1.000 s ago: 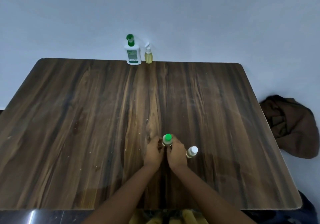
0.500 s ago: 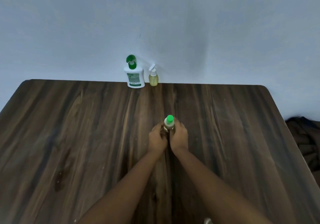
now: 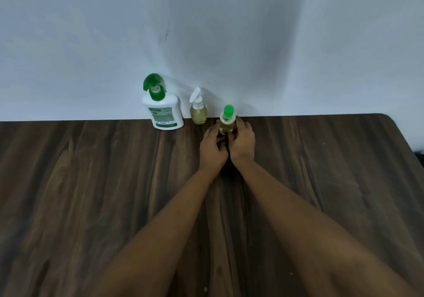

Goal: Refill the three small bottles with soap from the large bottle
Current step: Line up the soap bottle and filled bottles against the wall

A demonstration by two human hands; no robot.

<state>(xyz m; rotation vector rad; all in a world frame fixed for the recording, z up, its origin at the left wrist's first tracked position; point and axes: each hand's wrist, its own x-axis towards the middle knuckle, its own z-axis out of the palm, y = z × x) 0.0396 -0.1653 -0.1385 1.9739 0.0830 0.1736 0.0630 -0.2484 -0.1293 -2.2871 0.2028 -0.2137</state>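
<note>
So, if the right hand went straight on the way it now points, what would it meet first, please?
Probably the wall: the right hand, gripping the small green-capped bottle, points at it, with nothing else between, though depth is unclear.

Counted: 1 large bottle (image 3: 163,113); 2 small bottles, white-capped bottle (image 3: 198,113) and green-capped bottle (image 3: 227,122); 2 hands, left hand (image 3: 212,151) and right hand (image 3: 243,143); 1 table (image 3: 91,182).

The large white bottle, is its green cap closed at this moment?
No, the large white bottle stands with its green cap flipped up on its hinge, plainly open.
</note>
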